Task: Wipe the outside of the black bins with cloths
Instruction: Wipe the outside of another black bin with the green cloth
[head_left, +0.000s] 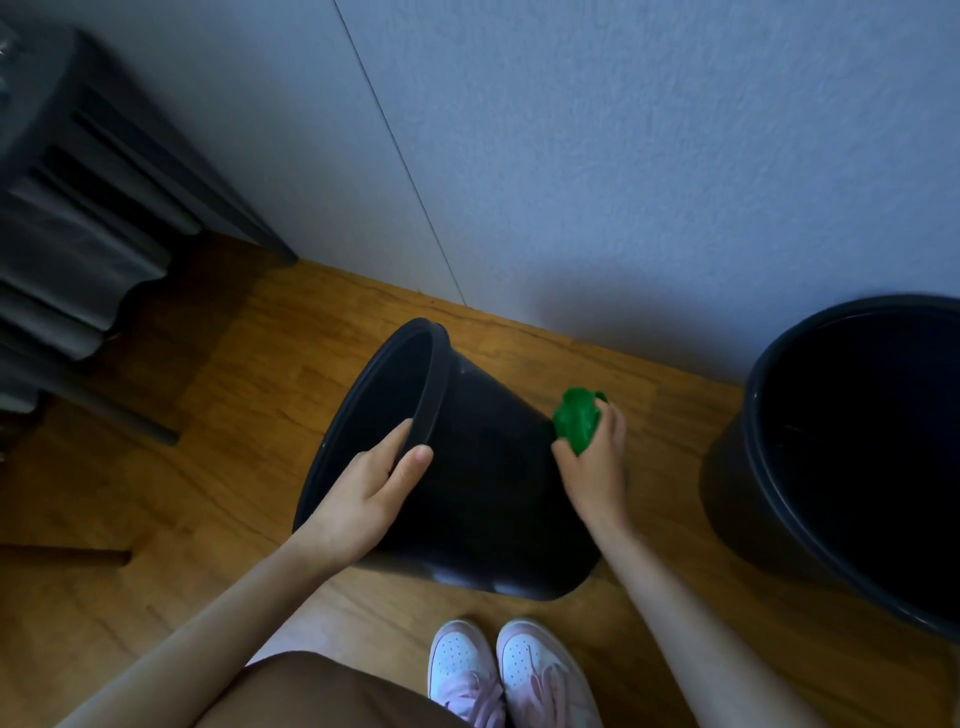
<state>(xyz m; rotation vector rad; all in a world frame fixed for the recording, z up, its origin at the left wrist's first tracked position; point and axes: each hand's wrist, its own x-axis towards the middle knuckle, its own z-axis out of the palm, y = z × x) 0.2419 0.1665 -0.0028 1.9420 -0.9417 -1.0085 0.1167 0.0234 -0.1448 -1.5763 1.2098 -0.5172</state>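
Observation:
A small black bin is tipped over to the left on the wooden floor, its mouth facing left. My left hand grips its rim, thumb outside and fingers inside the opening. My right hand holds a bunched green cloth pressed against the bin's outer wall near its base, on the far right side. A second, larger black bin stands upright at the right edge, partly cut off by the frame.
A grey wall runs close behind the bins. A dark chair or rack with metal legs stands at the left. My pink and white shoes are just below the tipped bin.

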